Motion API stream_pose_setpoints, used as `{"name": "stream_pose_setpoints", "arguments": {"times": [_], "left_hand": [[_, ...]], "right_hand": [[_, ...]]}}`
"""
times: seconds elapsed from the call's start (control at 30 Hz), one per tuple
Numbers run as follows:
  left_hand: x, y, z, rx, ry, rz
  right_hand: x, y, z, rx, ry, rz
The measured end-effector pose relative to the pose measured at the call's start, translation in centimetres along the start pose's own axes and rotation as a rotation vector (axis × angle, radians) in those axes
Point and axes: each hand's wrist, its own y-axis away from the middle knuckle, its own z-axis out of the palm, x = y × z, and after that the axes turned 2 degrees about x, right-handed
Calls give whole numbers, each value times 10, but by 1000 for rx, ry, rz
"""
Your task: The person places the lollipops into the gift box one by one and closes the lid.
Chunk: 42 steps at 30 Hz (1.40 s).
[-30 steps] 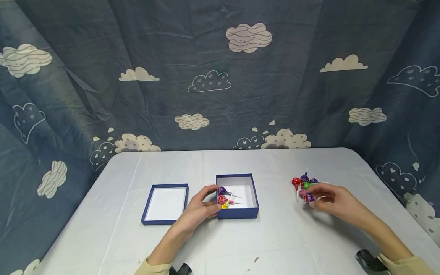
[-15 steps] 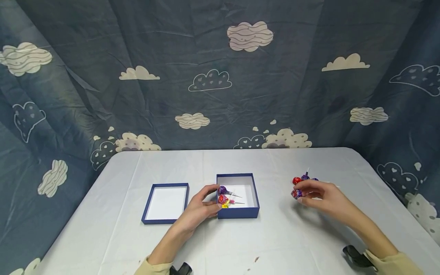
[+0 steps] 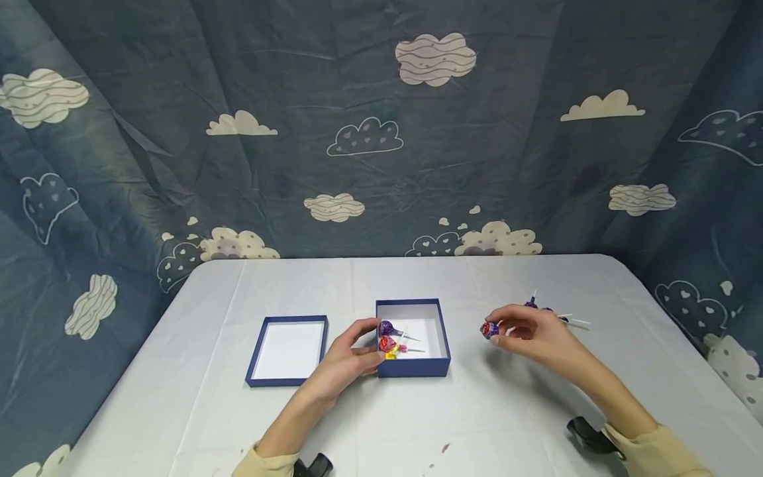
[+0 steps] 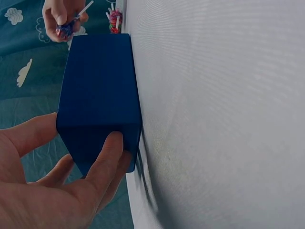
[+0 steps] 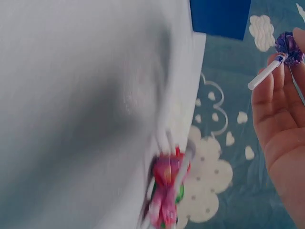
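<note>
In the head view, a blue box [image 3: 414, 368] with a white inside stands on the table with its top open. Several wrapped lollipops [image 3: 387, 344] lie along its left side. My left hand [image 3: 346, 361] holds the box by its left side, fingers and thumb against the wall in the left wrist view. To the right of the box, my right hand [image 3: 530, 334] pinches a purple and red lollipop [image 3: 489, 329] above the table. The white stick of this lollipop [image 5: 286, 47] points out from the fingers in the right wrist view.
Left of the box lies its blue-edged lid [image 3: 286, 383], white inside facing up. A pile of lollipops [image 3: 547, 308] sits behind the right hand, partly hidden by it. The white table [image 3: 381, 424] ends at a dark cloud-print cloth [image 3: 369, 179].
My right hand has lifted the lollipop from the pile and carried it left towards the box. The left hand has stayed on the box.
</note>
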Motion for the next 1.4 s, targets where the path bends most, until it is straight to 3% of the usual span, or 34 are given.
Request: {"name": "stream_pose_setpoints", "arguments": {"times": [0.3, 0.5, 0.9, 1.4], "left_hand": [[0, -1, 0, 5, -5, -2], [-1, -1, -1, 6, -3, -4], [-3, -2, -1, -6, 11, 15], [-1, -1, -1, -4, 2, 0]], "right_hand": [[-8, -14, 22, 7, -110, 8], [-16, -23, 32, 16, -124, 13], [-36, -42, 49, -16, -234, -61], [-44, -70, 79, -86, -158, -89]]}}
